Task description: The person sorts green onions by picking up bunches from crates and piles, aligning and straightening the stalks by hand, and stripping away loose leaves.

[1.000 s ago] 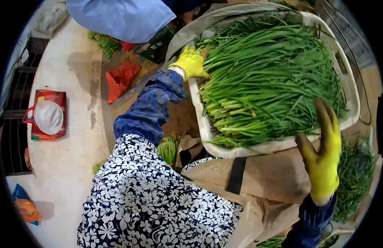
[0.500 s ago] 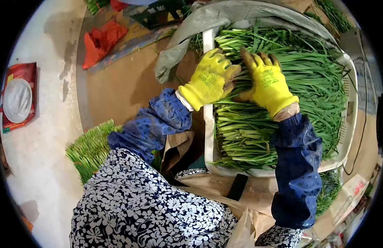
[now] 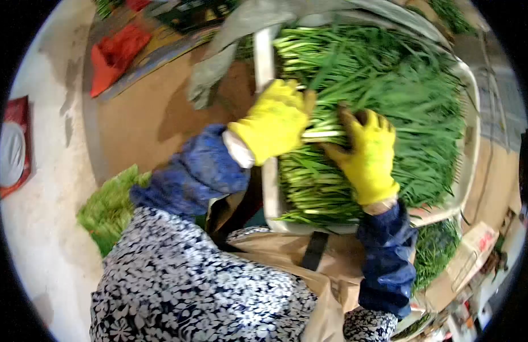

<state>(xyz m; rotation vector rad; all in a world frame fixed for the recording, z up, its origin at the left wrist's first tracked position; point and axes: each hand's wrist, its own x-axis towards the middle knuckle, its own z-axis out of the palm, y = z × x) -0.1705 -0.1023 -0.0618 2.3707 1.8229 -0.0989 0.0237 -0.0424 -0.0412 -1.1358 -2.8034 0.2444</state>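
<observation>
Working both gloved hands into the greens here, folks. Our left hand [image 3: 275, 122] is at the cut ends, fingers close together, thumb side toward the stems; can't tell if it's actually pinching any. Our right hand [image 3: 366, 157] comes in over the leafy side, thumb and forefinger apart with some pale stems [image 3: 324, 134] between them, but we can't tell how firmly they're held, if at all.

The long greens [image 3: 423, 108] lie in the white bin [image 3: 269, 191], pale ends toward our left, with a gray cloth [image 3: 215, 65] along the far rim and hanging over the corner.

Looks to us like the separating-a-small-bunch step. Lifting from here would call for a snug grip near the pale ends and leaves kept lined up, since they look easy to snag on their neighbors.
</observation>
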